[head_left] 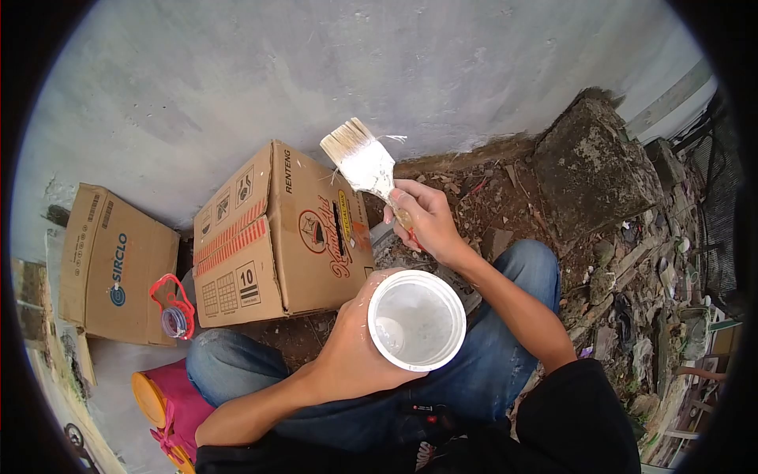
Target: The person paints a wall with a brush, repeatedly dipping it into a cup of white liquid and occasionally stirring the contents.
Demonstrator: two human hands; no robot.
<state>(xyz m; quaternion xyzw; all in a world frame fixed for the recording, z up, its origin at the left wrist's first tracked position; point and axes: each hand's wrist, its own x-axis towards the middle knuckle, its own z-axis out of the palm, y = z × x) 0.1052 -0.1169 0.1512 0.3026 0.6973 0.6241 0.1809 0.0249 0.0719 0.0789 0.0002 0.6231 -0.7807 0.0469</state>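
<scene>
My right hand point(426, 215) is closed around the handle of a flat paintbrush point(369, 166), its white-smeared ferrule and bristles pointing up and left in front of the wall. A few stray bristles stick out at its sides. Below it, my left hand point(351, 340) wraps round the side of a white plastic tub point(418, 320), held upright over my lap. The tub's mouth faces me, and whitish residue coats its inside. Brush and tub are apart.
A grey-white painted wall point(260, 71) spans the back. Before it stand a large cardboard box point(316, 229) and a smaller one point(126, 268). A red-handled bottle top point(175, 316) and a pink bag point(178, 395) are at left. Rubble point(632, 300) and a mossy block point(596, 170) lie right.
</scene>
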